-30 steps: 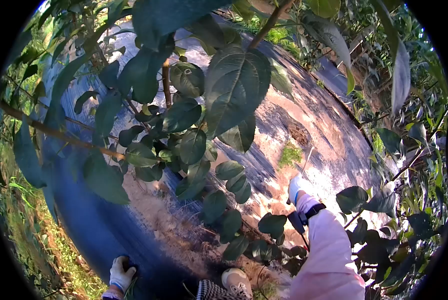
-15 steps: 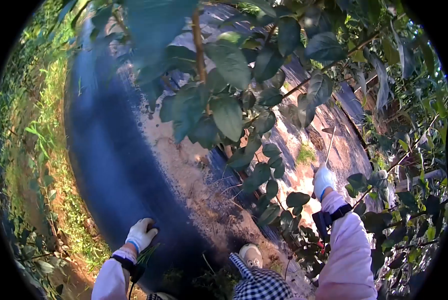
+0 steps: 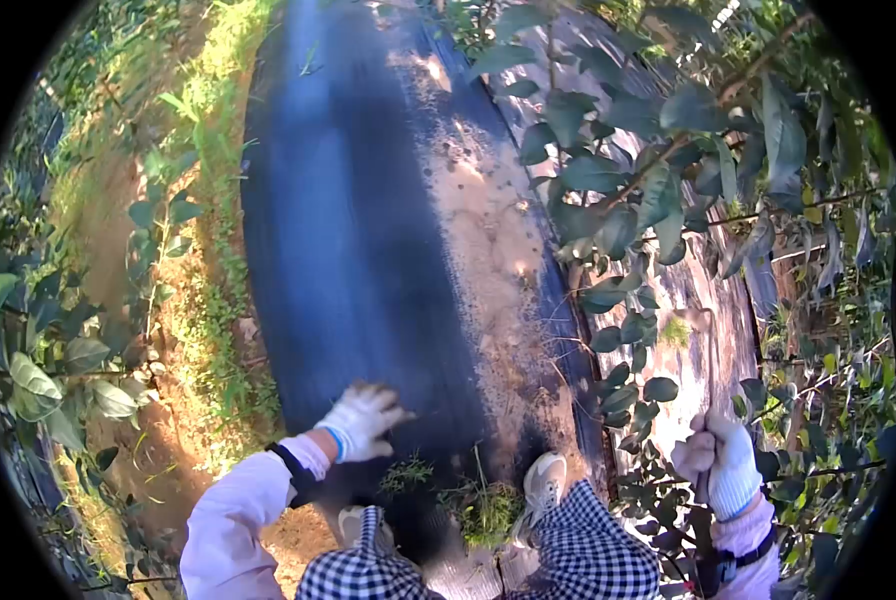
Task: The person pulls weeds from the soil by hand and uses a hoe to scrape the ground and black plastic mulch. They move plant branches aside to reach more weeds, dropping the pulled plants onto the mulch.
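Observation:
My left hand [image 3: 361,420], in a white glove with bare fingertips, is spread just above the black plastic film [image 3: 368,250]. Nothing is in it. At the right, my right hand [image 3: 720,460], gloved the same way, is closed beside leafy branches. The long-handled small hoe that showed in it half a second ago is mostly hidden now; its blade cannot be made out. A tuft of green weeds [image 3: 485,512] grows between my shoes, and a smaller weed sprig [image 3: 406,475] lies below my left hand.
Leafy branches [image 3: 608,210] hang over the right side. Sandy soil [image 3: 493,270] covers part of the film. A grassy dirt strip [image 3: 193,330] runs along the left, with a leafy plant [image 3: 58,380] at its edge. My shoe [image 3: 545,480] stands near the weeds.
My view has swung so the film lies more upright and central. My left hand has spread its fingers. My right hand has drawn back lower, and the hoe's blade has gone from sight.

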A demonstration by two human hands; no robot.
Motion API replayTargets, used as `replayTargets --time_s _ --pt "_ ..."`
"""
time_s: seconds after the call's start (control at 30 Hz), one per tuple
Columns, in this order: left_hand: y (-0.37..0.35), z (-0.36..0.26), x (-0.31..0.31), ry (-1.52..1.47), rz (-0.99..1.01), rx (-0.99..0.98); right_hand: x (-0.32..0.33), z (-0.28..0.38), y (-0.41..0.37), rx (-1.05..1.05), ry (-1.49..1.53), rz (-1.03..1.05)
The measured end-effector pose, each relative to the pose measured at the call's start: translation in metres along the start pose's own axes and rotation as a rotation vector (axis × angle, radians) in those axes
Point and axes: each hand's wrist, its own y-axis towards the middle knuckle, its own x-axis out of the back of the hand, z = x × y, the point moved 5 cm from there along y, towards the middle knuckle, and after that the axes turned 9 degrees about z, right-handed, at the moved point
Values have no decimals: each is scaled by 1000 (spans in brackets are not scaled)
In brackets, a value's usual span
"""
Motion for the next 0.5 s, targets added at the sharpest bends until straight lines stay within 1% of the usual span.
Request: replayTargets --time_s 0.03,0.1,0.17,0.23,0.3,0.33,0.37,0.4,0.43,0.47,0.5 --pt "-5 -10 -8 -81 102 -78 -8 -6 -11 -21 -92 18" --pt "-18 -15 -31 -468 166 -41 -29 -17 -34 18 -282 -12" --pt "-43 -10 -18 -615 -91 91 -52 -31 -31 -122 -391 43" --pt "-80 4 -13 -707 -312 316 -82 -46 -10 -187 -445 371" --pt "-118 22 -27 -796 -489 542 -132 -65 11 -164 -690 434" --pt "-139 31 -37 -793 -588 611 -173 -73 5 -75 -850 512" --pt "-160 40 -48 -790 -680 676 -191 -89 24 -86 -851 507" --pt "-181 52 -68 -808 -757 796 -205 -104 44 8 -888 557" --pt "-206 60 -77 -772 -830 876 -216 -119 63 -11 -938 528" --pt "-228 63 -76 -840 -820 989 -223 -138 85 14 -850 546" --pt "-250 65 -89 -824 -877 1030 -237 -152 91 57 -861 466"
